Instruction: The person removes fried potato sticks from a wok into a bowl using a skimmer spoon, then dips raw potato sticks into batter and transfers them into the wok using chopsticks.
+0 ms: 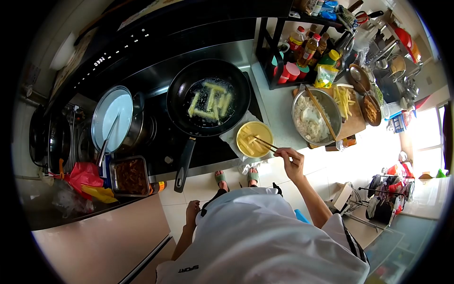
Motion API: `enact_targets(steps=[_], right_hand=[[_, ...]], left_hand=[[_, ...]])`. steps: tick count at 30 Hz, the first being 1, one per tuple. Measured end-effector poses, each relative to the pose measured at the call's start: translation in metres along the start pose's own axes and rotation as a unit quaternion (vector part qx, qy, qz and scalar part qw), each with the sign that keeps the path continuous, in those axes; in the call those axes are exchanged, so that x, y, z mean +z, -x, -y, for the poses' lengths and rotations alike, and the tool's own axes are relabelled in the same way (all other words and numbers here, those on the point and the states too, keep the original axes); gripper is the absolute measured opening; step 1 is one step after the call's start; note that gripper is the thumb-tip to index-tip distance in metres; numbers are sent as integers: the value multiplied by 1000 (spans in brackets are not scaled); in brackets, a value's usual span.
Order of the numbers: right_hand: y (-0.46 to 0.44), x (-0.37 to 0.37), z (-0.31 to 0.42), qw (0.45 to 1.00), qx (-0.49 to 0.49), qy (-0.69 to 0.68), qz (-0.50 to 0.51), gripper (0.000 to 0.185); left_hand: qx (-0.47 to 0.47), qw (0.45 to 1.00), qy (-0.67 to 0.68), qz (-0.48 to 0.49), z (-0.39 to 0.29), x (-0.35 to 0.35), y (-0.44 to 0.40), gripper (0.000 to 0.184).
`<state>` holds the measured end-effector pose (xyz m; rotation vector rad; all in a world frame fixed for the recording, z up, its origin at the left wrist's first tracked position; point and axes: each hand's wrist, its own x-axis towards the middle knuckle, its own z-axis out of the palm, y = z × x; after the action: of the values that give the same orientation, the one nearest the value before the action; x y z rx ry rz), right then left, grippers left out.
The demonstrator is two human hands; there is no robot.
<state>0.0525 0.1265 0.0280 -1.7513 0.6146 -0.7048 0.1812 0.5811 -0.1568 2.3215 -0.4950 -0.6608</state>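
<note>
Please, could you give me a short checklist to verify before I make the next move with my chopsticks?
1. Right hand has a grip on the thin brown chopsticks: ok.
2. Chopstick tips over the round yellow bowl: ok.
3. Round black frying pan has room for more pale yellow sticks: cannot tell; several lie close together.
4. Long black pan handle kept inside the counter edge: not ok; it seems to reach past it.
5. Left hand away from the pan: ok.
6. Oil temperature: cannot tell.
</note>
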Motion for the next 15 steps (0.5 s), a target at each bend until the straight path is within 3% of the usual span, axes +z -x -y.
enact_targets(steps=[4, 12, 15], right_hand=[[2, -9, -3, 977, 91, -168, -97, 25], [14, -13, -24, 950, 161, -215, -158, 28], [7, -19, 0, 954, 131, -219, -158, 28]], left_hand=[[-16, 1000, 2, 7, -5, -2, -2, 18], [-37, 999, 9, 10, 7, 5, -8, 18], [68, 997, -35, -34, 20, 9, -8, 20]])
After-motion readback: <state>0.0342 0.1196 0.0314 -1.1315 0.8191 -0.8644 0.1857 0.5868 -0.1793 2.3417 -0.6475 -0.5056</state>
